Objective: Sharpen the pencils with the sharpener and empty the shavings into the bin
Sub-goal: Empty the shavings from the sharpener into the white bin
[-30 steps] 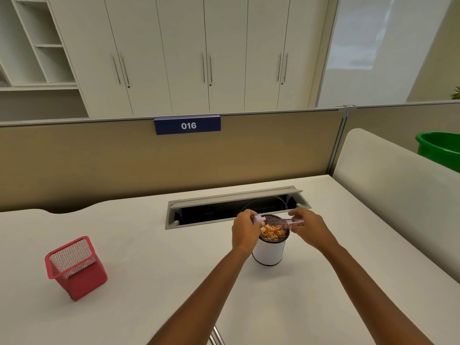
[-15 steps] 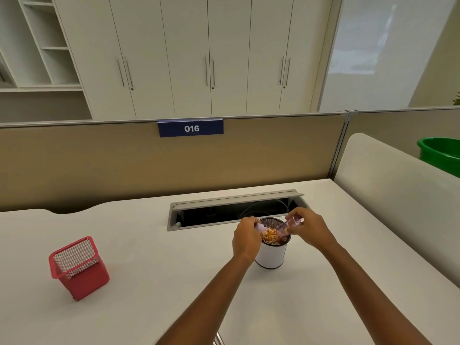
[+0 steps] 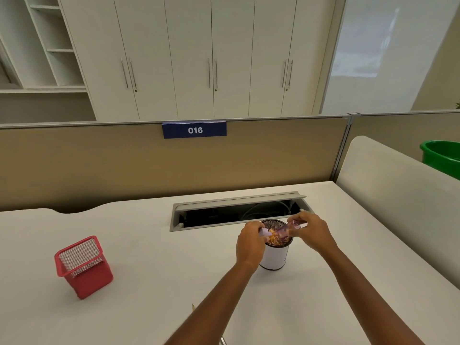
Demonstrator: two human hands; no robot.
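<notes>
A small white bin (image 3: 273,257) with a dark mesh inside stands on the white desk, holding orange and tan shavings (image 3: 273,239). Over its mouth I hold a pink sharpener taken apart in two. My left hand (image 3: 250,244) grips the pale pink sharpener body (image 3: 263,232) at the bin's left rim. My right hand (image 3: 311,231) grips the clear purple shavings case (image 3: 286,229), tilted with its open end down into the bin. A pencil tip (image 3: 193,307) peeks out beside my left forearm near the desk's front.
A red mesh pencil holder (image 3: 83,266) stands tilted at the left of the desk (image 3: 149,245). An open cable tray (image 3: 236,211) lies just behind the bin. A beige partition closes the back, a white divider the right, with a green tub (image 3: 440,155) beyond.
The purple case has tipped from lying level across the bin to slanting mouth-down into it. My right hand rose and turned a little; my left hand stayed at the rim.
</notes>
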